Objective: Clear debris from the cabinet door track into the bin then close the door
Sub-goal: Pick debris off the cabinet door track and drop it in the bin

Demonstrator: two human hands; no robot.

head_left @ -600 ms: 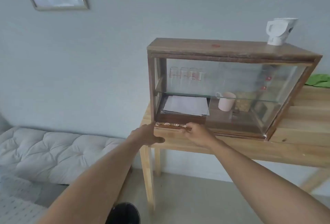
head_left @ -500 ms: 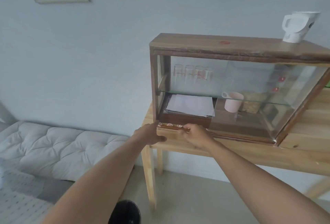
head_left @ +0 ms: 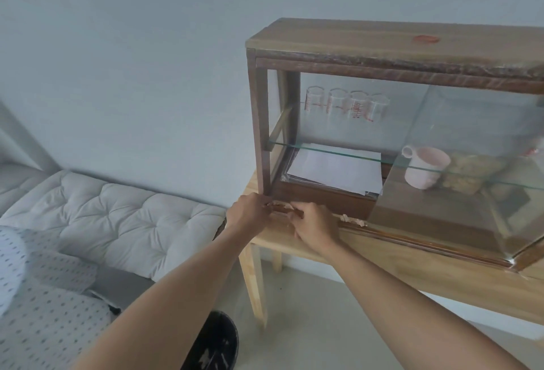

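- Head view: the left hand (head_left: 248,215) is cupped at the left end of the cabinet's bottom door track (head_left: 412,238), just under the corner post, fingers curled in; whether it already holds scraps I cannot tell, since the palm faces away.
- The right hand (head_left: 313,226) is beside it, fingertips pinched narrow on the track over pale debris (head_left: 282,207); a second clump of debris (head_left: 353,220) lies further right in the groove, near the edge of the sliding glass door (head_left: 471,163), which stands open on the left half.
- Likely handling: the debris looks like thin shavings or crumpled flakes, light, dry and crumbly; better swept along the groove into the cupped palm than pinched piece by piece, as it may break and scatter onto the worktop (head_left: 441,275).
- The glass door is stiff, smooth and fragile; push it flat-palmed near its lower edge, low over the track, so it does not bind.
- The dark bin (head_left: 215,343) sits on the floor below, partly hidden behind the left forearm.
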